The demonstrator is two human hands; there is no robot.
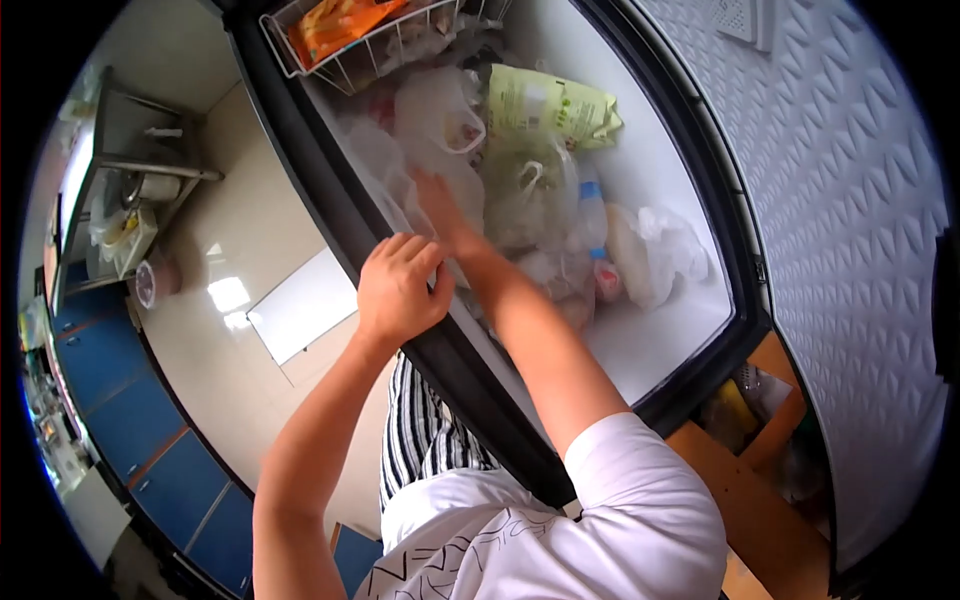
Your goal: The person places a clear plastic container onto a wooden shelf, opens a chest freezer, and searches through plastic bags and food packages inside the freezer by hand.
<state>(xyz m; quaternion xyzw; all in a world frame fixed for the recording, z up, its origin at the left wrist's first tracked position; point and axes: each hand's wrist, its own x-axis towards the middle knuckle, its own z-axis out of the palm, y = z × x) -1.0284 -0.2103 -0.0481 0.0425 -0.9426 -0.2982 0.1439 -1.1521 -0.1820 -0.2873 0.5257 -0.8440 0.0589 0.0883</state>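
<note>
A chest freezer stands open, its black rim (440, 355) running diagonally past me. On that rim rests my left hand (403, 285), fingers curled over the edge and thumb pointing right. My right hand (437, 205) reaches down inside among translucent plastic bags (435, 115), its fingers partly hidden and blurred, so what they hold cannot be made out. Right of it lie a knotted clear bag (530, 185) with greenish contents and a green printed packet (550, 105). Further right are a bottle with a blue band (592, 215) and a white bag (665, 250).
A white wire basket (350, 62) with an orange packet (335, 28) hangs at the freezer's far end. The textured white lid (840, 200) stands raised at the right. On the left are a metal shelf (150, 165), blue cabinets (150, 440) and a white panel (305, 305) on the floor.
</note>
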